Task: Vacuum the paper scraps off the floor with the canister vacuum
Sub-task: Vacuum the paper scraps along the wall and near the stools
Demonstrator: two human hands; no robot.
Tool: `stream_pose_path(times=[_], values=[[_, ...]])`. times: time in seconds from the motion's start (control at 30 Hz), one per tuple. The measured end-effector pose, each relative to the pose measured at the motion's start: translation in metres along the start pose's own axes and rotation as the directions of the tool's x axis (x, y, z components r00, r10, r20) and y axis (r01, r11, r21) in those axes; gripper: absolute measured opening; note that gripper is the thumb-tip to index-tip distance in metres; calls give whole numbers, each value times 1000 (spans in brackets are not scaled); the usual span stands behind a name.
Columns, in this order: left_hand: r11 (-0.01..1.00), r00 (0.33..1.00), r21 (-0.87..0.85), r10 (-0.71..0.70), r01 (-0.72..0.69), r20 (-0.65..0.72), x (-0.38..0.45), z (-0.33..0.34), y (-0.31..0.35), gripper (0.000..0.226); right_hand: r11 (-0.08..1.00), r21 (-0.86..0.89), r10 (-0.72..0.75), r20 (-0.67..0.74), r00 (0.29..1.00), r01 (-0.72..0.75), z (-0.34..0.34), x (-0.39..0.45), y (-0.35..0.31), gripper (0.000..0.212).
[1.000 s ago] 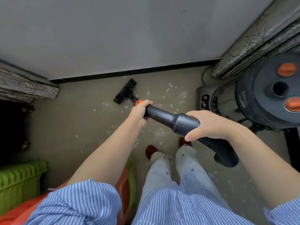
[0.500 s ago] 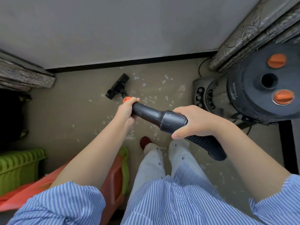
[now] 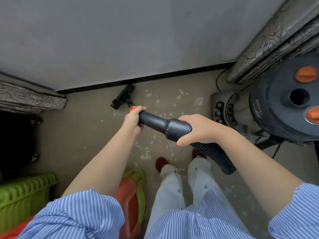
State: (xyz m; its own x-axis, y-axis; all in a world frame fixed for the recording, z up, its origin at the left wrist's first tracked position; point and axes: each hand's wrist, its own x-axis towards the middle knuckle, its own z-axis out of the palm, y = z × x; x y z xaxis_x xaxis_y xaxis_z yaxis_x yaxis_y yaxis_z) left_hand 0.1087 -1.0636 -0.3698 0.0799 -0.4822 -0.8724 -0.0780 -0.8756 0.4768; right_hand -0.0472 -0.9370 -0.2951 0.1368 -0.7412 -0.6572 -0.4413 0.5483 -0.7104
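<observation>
At 12 o'clock by the baseboard, the floor nozzle is set on the floor. The wand is gripped by left hand and right hand. Paper scraps are scattered at 1 o'clock. The canister vacuum is seen at 3 o'clock.

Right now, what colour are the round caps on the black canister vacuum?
Orange caps, seen in the head view.

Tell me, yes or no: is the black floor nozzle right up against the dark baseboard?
Yes: the black floor nozzle has its far end touching the dark baseboard strip, with white paper scraps lying to its right.
</observation>
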Motion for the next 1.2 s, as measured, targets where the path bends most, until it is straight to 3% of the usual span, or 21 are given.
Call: stream_pose_path(times=[0.17, 0.4, 0.77, 1.2], values=[[999, 999, 28, -38, 37, 37, -4, 14, -4, 8, 1000, 1, 29, -14, 999, -29, -7, -5, 7, 26], [996, 996, 61, -74, 71, 48, -21, 32, -18, 14, 992, 85, 95, 1, 995, -95, -12, -29, 24, 30], [990, 989, -19, -138, 139, 48, -71, 13, -42, 12, 1000, 2, 30, 0, 1000, -30, -5, -82, 12, 38], [996, 997, -66, -58, 61, 47, -61, 6, -42, 6, 995, -95, -21, -42, 999, 17, 4, -76, 10, 41]])
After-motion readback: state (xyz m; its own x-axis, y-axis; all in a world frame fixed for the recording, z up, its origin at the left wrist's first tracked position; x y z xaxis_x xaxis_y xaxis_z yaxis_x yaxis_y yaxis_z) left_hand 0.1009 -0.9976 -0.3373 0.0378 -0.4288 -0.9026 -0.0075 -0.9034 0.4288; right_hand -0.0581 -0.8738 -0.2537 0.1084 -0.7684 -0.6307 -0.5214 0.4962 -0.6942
